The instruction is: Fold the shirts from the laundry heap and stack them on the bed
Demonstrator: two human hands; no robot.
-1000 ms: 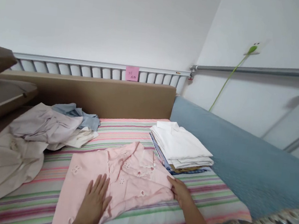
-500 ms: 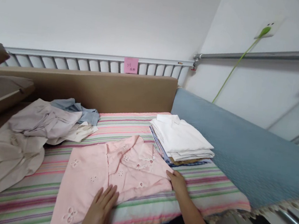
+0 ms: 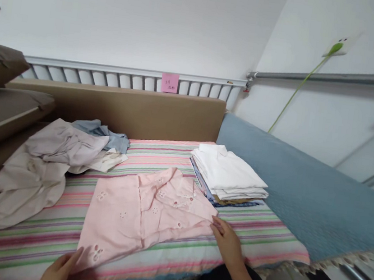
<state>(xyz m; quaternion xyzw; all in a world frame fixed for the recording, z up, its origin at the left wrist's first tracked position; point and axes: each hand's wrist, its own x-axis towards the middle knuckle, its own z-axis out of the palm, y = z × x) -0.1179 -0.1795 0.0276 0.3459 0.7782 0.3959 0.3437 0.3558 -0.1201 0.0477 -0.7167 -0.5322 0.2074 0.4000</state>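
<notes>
A pink blouse (image 3: 119, 216) with cut-out flower embroidery lies partly folded on a striped cover (image 3: 171, 270). Its left part is smooth, while the upper right is layered and slightly rumpled. My left hand (image 3: 61, 267) is at the near left corner, fingers closed on the edge of the cloth. At the right end, my right hand (image 3: 227, 240) pinches the blouse's corner between thumb and fingers. Just beyond that hand sits a stack of folded clothes, with a white folded garment (image 3: 229, 172) on top and blue, brown and checked cloth beneath.
Crumpled beige clothes (image 3: 32, 180) and a blue-grey garment (image 3: 115, 140) are heaped at the left. Brown cushions (image 3: 6, 109) stand beside them. A brown backrest (image 3: 142, 114) runs along the rear, and a blue-covered armrest (image 3: 291, 175) borders the right.
My left hand has moved left from the blouse's near middle edge to its near left corner, going from lying flat to gripping. My right hand stays at the right corner. The view has shifted slightly.
</notes>
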